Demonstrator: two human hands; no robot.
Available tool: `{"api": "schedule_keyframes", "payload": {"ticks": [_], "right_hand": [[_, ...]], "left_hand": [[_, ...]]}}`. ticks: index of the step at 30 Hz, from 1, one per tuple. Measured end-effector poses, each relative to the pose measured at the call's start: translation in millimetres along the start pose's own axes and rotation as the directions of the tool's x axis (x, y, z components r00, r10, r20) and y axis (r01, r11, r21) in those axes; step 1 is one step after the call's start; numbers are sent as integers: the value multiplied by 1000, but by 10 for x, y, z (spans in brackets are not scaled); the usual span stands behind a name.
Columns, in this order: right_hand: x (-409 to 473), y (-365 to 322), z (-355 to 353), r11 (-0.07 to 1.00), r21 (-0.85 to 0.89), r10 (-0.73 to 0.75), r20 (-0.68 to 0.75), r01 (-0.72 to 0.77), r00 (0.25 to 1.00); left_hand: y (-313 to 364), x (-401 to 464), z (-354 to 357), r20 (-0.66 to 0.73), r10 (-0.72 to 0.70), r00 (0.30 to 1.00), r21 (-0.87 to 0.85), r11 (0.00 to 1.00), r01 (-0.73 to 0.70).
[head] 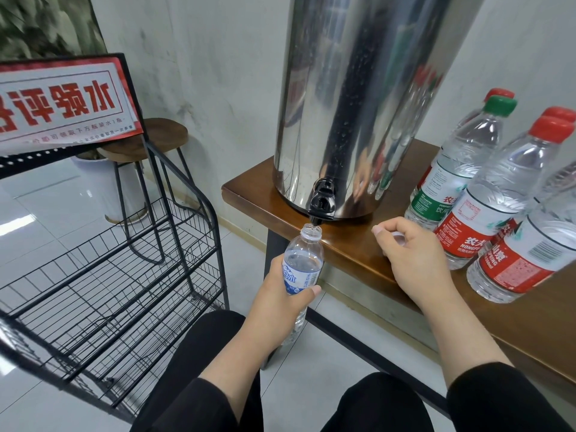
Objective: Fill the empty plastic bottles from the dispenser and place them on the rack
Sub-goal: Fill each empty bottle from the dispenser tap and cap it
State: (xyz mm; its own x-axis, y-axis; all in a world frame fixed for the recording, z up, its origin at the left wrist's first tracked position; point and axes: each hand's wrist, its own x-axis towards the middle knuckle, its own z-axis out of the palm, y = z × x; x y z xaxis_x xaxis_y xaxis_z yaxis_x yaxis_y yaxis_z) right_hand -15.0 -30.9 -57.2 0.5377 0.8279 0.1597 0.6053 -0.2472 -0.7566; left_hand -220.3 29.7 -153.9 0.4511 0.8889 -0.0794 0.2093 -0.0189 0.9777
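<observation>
A left hand (280,294) grips an uncapped bottle (302,266), its mouth just under the dispenser (358,98) tap (321,204); the right hand (411,254) pinches a white cap (399,237) nearby.

Left hand (282,294) is raised forward, fingers and thumb curled in a grip; right hand (411,257) is loosely fisted, forearm extended, black sleeves worn.

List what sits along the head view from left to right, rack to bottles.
Black wire rack → left hand gripping the blue-labelled bottle → black tap of the steel dispenser → right hand pinching a cap → green-capped bottle → red-capped bottles.
</observation>
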Motion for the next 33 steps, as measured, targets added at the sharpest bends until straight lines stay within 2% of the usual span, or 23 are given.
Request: {"api": "schedule_keyframes", "payload": {"ticks": [33], "right_hand": [[12, 22, 11, 1000, -25, -5, -1, 5, 1000]], "left_hand": [[-1, 13, 6, 9, -10, 1000, -1, 1000, 10]]}}
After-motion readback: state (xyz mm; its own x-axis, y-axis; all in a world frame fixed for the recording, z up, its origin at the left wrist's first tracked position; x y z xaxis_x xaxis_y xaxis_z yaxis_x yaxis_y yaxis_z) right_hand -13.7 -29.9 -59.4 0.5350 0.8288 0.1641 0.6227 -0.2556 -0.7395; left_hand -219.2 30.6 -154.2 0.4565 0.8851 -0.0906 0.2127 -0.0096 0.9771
